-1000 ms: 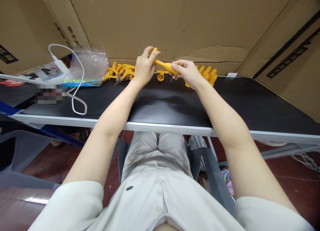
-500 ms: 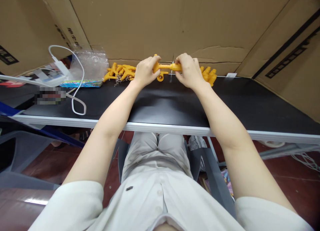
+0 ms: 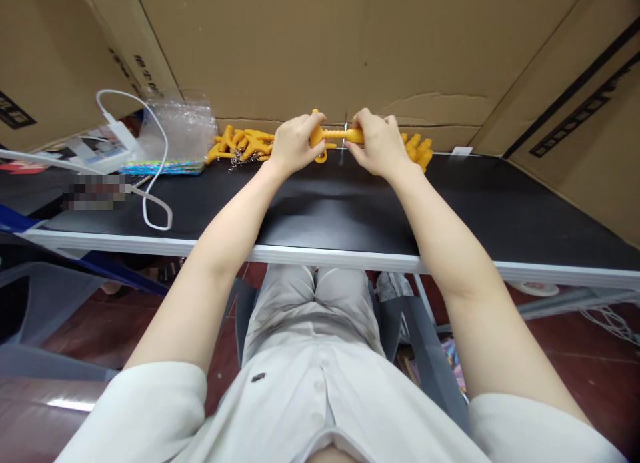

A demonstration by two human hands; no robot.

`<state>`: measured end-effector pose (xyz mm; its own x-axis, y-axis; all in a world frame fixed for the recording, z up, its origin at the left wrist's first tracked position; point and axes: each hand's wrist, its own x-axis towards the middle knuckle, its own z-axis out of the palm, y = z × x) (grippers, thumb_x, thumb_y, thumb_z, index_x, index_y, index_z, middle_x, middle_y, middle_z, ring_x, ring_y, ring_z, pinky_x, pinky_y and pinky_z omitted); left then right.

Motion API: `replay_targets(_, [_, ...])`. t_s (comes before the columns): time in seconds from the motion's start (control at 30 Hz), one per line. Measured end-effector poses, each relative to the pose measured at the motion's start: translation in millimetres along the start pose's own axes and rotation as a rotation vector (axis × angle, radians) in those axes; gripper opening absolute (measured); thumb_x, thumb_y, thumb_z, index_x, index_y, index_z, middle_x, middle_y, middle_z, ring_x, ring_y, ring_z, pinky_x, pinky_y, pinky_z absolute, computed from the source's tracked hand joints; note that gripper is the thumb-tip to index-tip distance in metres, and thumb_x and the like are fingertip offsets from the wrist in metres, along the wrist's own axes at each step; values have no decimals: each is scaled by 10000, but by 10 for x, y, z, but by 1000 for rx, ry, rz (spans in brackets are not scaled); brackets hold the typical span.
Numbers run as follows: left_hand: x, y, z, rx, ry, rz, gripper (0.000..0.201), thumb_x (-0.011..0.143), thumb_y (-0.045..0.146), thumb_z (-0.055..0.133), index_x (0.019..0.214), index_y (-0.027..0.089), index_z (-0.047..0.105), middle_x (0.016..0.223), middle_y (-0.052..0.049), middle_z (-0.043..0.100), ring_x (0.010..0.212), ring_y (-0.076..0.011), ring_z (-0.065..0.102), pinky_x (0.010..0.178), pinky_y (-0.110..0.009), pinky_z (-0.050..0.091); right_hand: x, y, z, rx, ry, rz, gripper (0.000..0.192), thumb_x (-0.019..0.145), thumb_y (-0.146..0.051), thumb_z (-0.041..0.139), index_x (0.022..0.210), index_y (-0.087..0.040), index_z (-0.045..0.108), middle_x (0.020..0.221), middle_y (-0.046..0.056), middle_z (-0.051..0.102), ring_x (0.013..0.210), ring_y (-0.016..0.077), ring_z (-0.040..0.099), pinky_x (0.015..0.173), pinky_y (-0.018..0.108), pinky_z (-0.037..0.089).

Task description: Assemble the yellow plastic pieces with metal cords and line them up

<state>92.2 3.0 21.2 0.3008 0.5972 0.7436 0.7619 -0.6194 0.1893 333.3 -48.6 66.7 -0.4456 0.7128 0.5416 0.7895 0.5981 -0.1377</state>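
Head view, taken from the black table (image 3: pixel 325 209). Your left hand (image 3: pixel 294 146) and right hand (image 3: pixel 379 143) are each closed around one end of a single yellow plastic piece (image 3: pixel 336 135), held level just above the far edge of the table, in front of the cardboard wall (image 3: pixel 320 43).

Change noted: a second ago you held the piece tilted, left end raised and the hands further apart. It now lies horizontal, and both hands have drawn in toward its ribbed middle. In my judgement you are pressing or fitting its two ends together.

A small metal part seems to hang at the middle of the piece; it is too small to confirm.

Containers: a clear plastic bag (image 3: pixel 177 126) stands at the far left of the table; its contents cannot be made out. Loose yellow pieces (image 3: pixel 243 144) lie heaped just left of your left hand, and more yellow pieces (image 3: pixel 417 149) lie behind your right hand. A white cable (image 3: pixel 150 196) loops near the table's left edge.
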Motion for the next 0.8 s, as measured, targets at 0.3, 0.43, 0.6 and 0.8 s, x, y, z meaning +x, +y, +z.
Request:
replay_targets(0.3, [3, -144, -1, 41, 37, -100, 446, 882, 380, 707, 1313, 262, 719, 1199, -132, 809, 1211, -370, 752, 1152, -503, 541, 43, 211, -25, -96, 5, 30, 318, 1097, -489, 520, 1278, -246, 619, 1447, 200, 677, 1384, 404, 555, 1226, 642, 346])
replay_targets(0.43, [12, -466, -27, 13, 163, -225, 335, 970, 534, 637, 1189, 301, 735, 1073, -93, 845, 1195, -334, 772, 1088, -466, 565, 64, 372, -211, -36, 181, 167, 352, 1077, -594, 623, 1187, -260, 649, 1400, 220, 694, 1384, 408, 490, 1233, 653, 298])
replay_targets(0.6, [-40, -779, -161, 13, 313, -409, 424, 1051, 552, 520, 1261, 239, 715, 1095, -53, 863, 1189, -196, 760, 1058, -423, 552, -12, 470, -486, -153, 196, 494, 237, 1044, -232, 724, 1265, -147, 717, 1441, 269, 688, 1464, 404, 515, 1223, 582, 356])
replay_targets(0.8, [-208, -1020, -345, -34, 360, -597, 437, 933, 403, 581, 1316, 255, 731, 1222, -146, 828, 1176, -349, 782, 1116, -538, 575, -81, 1092, -370, 69, 145, 515, 410, 825, -179, 944, 647, -234, 578, 926, 208, 748, 1274, 400, 673, 1111, 563, 473])
